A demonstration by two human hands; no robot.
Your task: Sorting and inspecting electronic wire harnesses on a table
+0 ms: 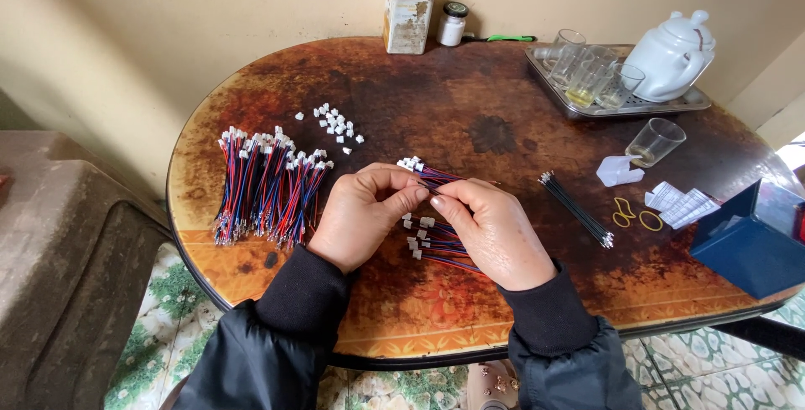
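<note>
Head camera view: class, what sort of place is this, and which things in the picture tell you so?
Probably a home room used for piecework. A worn oval wooden table carries a white teapot and glasses on a metal tray, beside a pile of red, blue and black wire leads with white connectors.

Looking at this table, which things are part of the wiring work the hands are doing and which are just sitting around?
In the work: left hand and right hand pinching a small wire bundle; big wire pile; loose white connectors; black wire bundle.

Lying about: teapot, tray of glasses, tin, rubber bands, blue box.
</note>
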